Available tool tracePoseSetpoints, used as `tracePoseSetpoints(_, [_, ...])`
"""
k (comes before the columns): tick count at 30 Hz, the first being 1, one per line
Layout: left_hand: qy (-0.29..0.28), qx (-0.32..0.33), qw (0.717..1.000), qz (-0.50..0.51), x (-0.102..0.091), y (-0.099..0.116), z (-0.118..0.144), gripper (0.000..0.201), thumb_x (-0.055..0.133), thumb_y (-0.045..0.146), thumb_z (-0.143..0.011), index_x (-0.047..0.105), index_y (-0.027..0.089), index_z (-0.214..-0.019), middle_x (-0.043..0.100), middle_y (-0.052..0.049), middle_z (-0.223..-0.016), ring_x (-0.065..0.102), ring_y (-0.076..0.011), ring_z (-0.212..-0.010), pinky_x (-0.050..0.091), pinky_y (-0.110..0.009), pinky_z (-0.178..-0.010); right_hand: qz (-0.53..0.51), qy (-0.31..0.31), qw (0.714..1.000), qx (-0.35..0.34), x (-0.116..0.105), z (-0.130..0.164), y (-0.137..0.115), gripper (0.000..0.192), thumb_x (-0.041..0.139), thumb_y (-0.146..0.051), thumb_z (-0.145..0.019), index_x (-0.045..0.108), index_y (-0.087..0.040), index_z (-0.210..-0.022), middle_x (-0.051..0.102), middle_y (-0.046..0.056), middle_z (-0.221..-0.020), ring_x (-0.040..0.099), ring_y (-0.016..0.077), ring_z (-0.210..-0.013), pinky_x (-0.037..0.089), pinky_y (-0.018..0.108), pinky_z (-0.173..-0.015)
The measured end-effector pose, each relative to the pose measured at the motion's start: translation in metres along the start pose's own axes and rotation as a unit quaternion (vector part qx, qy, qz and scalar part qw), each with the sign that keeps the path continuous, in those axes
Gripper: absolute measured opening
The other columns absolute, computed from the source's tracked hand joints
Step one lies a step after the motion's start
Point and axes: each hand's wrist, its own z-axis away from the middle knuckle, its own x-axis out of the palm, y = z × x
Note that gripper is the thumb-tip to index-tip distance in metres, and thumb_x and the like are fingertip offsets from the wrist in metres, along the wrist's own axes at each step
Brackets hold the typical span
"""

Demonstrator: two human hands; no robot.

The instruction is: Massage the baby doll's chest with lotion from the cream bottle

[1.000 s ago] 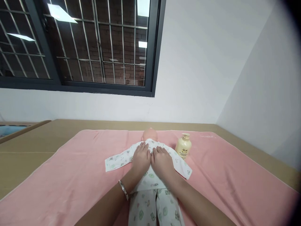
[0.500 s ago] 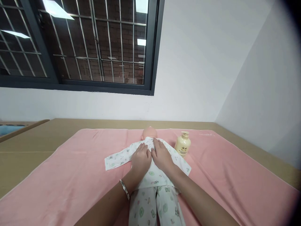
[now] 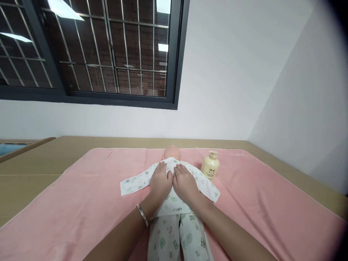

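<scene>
A baby doll (image 3: 172,188) in a white printed sleepsuit lies on its back at the middle of a pink towel (image 3: 81,206), head toward the far wall. The left hand (image 3: 161,182) and right hand (image 3: 185,183) rest flat and side by side on its chest, fingers spread open, gripping nothing. A bracelet (image 3: 142,215) circles the left wrist. Just right of the doll's shoulder stands a cream pump bottle (image 3: 210,166). The towel covers a tan table (image 3: 32,166).
</scene>
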Motion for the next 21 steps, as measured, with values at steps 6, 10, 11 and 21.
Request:
tracePoseSetpoints(6, [0.009, 0.003, 1.0, 0.01, 0.006, -0.005, -0.001, 0.044, 0.043, 0.021, -0.087, 0.053, 0.01, -0.129, 0.056, -0.016, -0.135, 0.049, -0.0279, -0.13, 0.039, -0.046, -0.11, -0.032, 0.009, 0.999, 0.017, 0.0, 0.002, -0.002, 0.037, 0.041, -0.015, -0.091, 0.064, -0.009, -0.12, 0.063, 0.014, -0.126, 0.052, 0.0233, -0.125, 0.031, 0.036, -0.113])
tracePoseSetpoints(10, [0.009, 0.014, 1.0, 0.014, 0.007, -0.007, -0.001, 0.044, 0.041, 0.021, -0.088, 0.054, 0.009, -0.128, 0.057, -0.016, -0.134, 0.049, -0.0277, -0.13, 0.039, -0.046, -0.11, -0.068, 0.037, 0.997, 0.008, 0.001, 0.004, -0.002, 0.035, 0.043, -0.013, -0.089, 0.067, -0.013, -0.115, 0.067, 0.01, -0.121, 0.055, 0.0212, -0.121, 0.031, 0.035, -0.113])
tracePoseSetpoints(11, [0.012, 0.017, 1.0, 0.013, 0.007, -0.007, -0.001, 0.043, 0.04, 0.021, -0.088, 0.054, 0.01, -0.127, 0.057, -0.016, -0.134, 0.049, -0.0274, -0.129, 0.039, -0.046, -0.11, -0.076, 0.043, 0.996, 0.003, 0.002, 0.005, -0.003, 0.035, 0.043, -0.013, -0.089, 0.068, -0.014, -0.114, 0.068, 0.009, -0.12, 0.056, 0.0206, -0.119, 0.031, 0.035, -0.113])
tracePoseSetpoints(21, [0.005, 0.02, 1.0, -0.002, 0.009, -0.006, 0.001, 0.044, 0.038, 0.025, -0.092, 0.057, 0.009, -0.129, 0.055, -0.016, -0.137, 0.046, -0.0277, -0.133, 0.037, -0.045, -0.112, -0.079, -0.031, 0.991, 0.1, 0.002, -0.006, 0.006, 0.049, 0.038, -0.029, -0.095, 0.05, -0.008, -0.137, 0.046, 0.014, -0.145, 0.037, 0.026, -0.137, 0.027, 0.04, -0.114])
